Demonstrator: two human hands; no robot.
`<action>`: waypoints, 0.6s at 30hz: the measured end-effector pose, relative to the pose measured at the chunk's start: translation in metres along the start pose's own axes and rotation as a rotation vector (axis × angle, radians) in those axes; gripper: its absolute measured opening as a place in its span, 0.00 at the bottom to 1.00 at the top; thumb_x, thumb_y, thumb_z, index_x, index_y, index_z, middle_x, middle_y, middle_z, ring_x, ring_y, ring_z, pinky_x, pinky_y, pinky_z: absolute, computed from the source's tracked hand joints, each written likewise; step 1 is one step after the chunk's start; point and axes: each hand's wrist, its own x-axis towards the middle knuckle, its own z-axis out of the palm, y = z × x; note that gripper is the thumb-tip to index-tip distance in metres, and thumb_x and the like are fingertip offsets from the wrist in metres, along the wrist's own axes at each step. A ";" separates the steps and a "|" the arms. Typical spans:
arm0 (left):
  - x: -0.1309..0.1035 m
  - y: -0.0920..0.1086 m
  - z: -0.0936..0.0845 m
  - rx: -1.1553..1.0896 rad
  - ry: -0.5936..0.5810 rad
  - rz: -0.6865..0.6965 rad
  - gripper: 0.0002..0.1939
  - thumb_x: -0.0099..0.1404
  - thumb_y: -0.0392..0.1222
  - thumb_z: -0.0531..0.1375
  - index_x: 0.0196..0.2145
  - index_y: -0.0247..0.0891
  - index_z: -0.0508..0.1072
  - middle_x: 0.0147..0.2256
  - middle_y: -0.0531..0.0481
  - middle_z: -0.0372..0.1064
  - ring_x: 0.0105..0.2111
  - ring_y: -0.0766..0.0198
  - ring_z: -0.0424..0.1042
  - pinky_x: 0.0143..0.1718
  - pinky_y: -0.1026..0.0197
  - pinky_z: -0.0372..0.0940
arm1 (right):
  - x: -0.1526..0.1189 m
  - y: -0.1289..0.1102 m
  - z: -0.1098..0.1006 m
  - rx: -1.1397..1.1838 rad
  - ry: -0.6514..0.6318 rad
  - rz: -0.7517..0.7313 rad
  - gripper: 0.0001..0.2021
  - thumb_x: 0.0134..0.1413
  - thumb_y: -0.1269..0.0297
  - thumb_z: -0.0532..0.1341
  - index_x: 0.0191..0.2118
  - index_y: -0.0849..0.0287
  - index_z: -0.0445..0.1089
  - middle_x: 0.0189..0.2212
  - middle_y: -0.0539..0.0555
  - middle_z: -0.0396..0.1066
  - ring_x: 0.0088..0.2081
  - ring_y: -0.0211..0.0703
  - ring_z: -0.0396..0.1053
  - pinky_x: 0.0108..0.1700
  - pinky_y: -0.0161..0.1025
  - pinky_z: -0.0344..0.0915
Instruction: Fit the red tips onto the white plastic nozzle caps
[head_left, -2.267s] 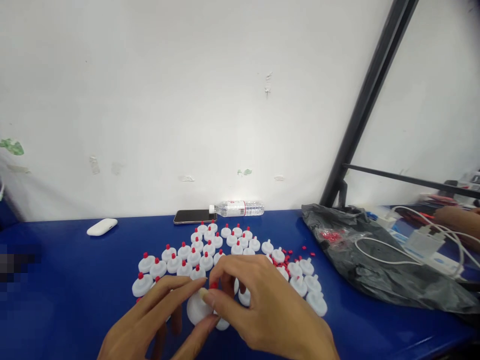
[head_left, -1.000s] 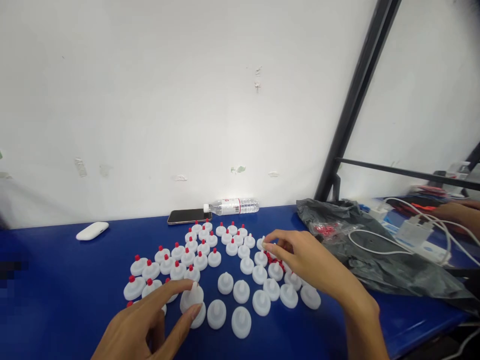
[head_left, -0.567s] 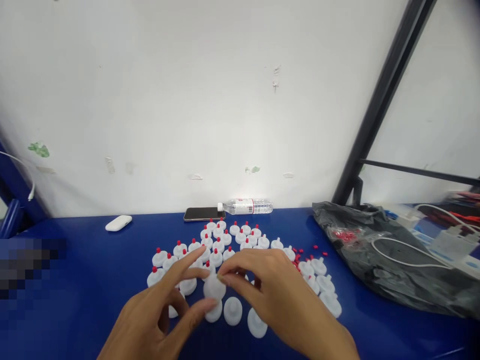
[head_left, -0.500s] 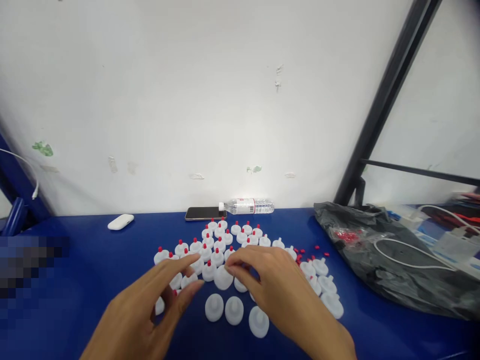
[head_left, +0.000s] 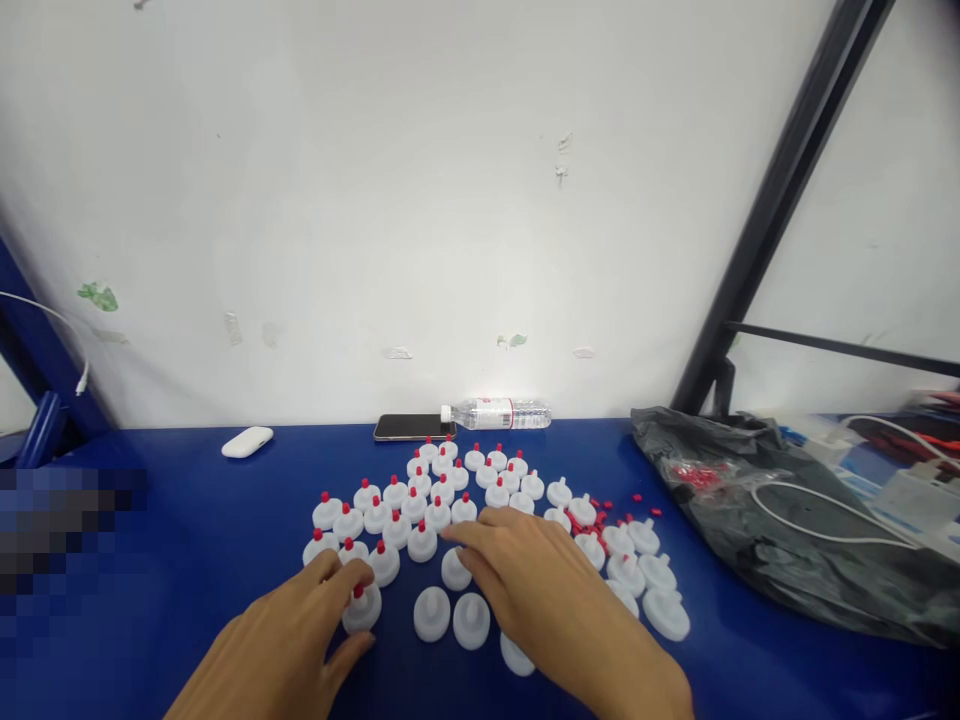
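Note:
My left hand [head_left: 277, 640] rests low at the left, fingers curled around a white round nozzle cap with a red tip [head_left: 361, 609]. Its thumb lies along the near rim; the far rim is partly hidden. My right hand [head_left: 517, 580] has thumb and index finger pinched at the top of a plain white nozzle cap [head_left: 454, 570]. The exact contact there is hidden. In front of the hands stand two more untipped caps, one [head_left: 432, 615] beside another [head_left: 471, 622]. A third cap [head_left: 517, 657] is partly covered by my right wrist.
Many red-tipped caps [head_left: 421, 542] fill the middle of the blue table [head_left: 195, 530]. Small red tips [head_left: 583, 523] and untipped caps [head_left: 658, 572] lie right. Behind are a phone [head_left: 409, 428], a bottle [head_left: 499, 413] and a white case [head_left: 247, 442]. A black bag [head_left: 795, 560] lies far right.
My left hand has moved down and left, from open in the air to around a red-tipped cap. My right hand has shifted slightly, and the cap at its fingertips now sits lower and farther right.

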 end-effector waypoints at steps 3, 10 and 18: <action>-0.001 0.004 0.001 0.038 -0.118 0.044 0.21 0.63 0.40 0.51 0.46 0.45 0.80 0.51 0.40 0.77 0.48 0.47 0.80 0.46 0.47 0.74 | 0.001 0.001 0.000 0.027 0.051 0.033 0.18 0.73 0.69 0.55 0.61 0.46 0.69 0.44 0.51 0.77 0.42 0.52 0.77 0.40 0.43 0.63; 0.001 0.019 -0.014 -0.040 0.068 0.123 0.10 0.62 0.43 0.53 0.31 0.46 0.75 0.29 0.52 0.78 0.27 0.58 0.80 0.29 0.62 0.71 | 0.000 -0.006 -0.004 0.149 0.118 0.000 0.11 0.75 0.66 0.53 0.51 0.48 0.71 0.43 0.48 0.77 0.42 0.47 0.76 0.43 0.42 0.61; -0.005 0.034 -0.019 -0.402 0.288 0.229 0.22 0.58 0.37 0.59 0.50 0.48 0.75 0.39 0.58 0.82 0.17 0.71 0.72 0.24 0.70 0.70 | -0.002 -0.028 -0.004 0.226 0.076 -0.084 0.14 0.67 0.57 0.61 0.29 0.55 0.68 0.24 0.45 0.75 0.28 0.40 0.71 0.33 0.39 0.50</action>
